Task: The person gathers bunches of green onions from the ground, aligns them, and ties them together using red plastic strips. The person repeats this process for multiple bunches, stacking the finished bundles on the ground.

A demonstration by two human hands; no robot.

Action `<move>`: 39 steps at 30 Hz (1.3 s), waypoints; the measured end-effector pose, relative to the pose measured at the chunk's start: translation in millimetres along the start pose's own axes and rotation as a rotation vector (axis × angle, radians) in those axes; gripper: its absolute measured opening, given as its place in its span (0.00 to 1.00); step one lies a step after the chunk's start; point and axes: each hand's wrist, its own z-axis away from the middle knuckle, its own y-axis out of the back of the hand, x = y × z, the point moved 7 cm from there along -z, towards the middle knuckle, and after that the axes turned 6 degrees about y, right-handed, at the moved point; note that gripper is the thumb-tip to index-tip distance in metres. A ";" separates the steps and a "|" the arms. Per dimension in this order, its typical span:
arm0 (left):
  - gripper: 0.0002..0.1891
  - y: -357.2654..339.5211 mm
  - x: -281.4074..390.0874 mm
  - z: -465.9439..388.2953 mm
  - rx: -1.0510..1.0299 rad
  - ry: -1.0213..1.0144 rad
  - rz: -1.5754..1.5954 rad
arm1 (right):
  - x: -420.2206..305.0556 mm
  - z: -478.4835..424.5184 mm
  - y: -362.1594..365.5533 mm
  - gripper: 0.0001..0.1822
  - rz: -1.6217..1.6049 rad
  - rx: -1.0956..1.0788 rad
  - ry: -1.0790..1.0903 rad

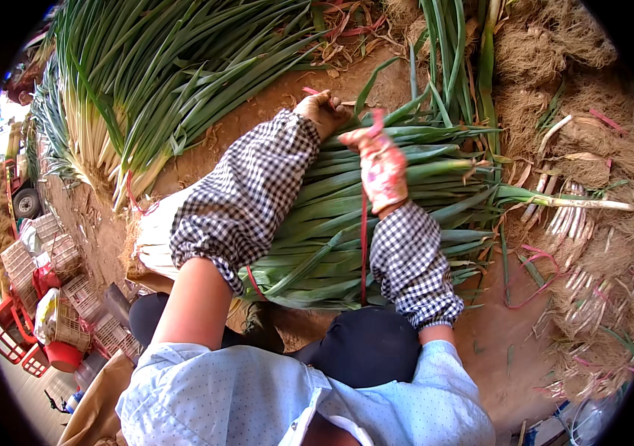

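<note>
A large bundle of green onions point(317, 251) lies before me, white stalks to the left and green leaves to the right. Around its leaf part runs a red tying strip point(364, 251). My left hand point(323, 113), fingers curled, is at the bundle's far edge with a bit of red strip showing at it. Over the leaves is my right hand point(382, 167), in a red-stained glove, with a blurred piece of the strip at its fingers. Another red strip point(252, 281) circles the bundle nearer the stalks, partly behind my left forearm.
Loose green onions point(183, 83) are heaped at the far left. Trimmed roots and stalk ends point(579, 251) cover the ground on the right, with a single onion point(584, 203) reaching over them. Plastic crates point(80, 295) and a red bucket point(64, 355) stand at left.
</note>
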 end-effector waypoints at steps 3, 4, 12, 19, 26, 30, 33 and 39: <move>0.05 -20.5 -26.1 34.5 -0.100 0.056 -0.036 | -36.3 -15.8 -8.8 0.12 -0.715 0.019 0.002; 0.05 -21.4 -22.4 46.1 -0.096 -0.031 -0.117 | -47.1 -20.1 -16.4 0.14 -0.705 -0.050 -0.035; 0.02 -5.5 4.9 71.5 -0.122 -0.067 -0.216 | 42.3 -42.9 -17.8 0.10 0.215 -0.211 -0.498; 0.02 30.8 34.9 71.3 0.134 -0.286 -0.179 | 67.7 -16.8 44.3 0.18 1.311 -0.500 -0.296; 0.08 23.9 25.9 65.9 -0.017 -0.370 -0.760 | -51.8 51.3 3.1 0.09 0.184 -0.407 0.069; 0.07 22.3 29.2 58.6 -0.073 -0.370 -0.740 | -62.8 120.4 -31.3 0.09 0.994 -0.695 0.371; 0.05 18.7 34.6 57.7 -0.112 -0.399 -0.728 | -101.6 144.5 -10.0 0.03 1.304 -0.394 0.428; 0.07 20.8 34.5 57.5 -0.042 -0.391 -0.813 | -173.8 168.3 23.8 0.10 1.385 -0.380 -0.295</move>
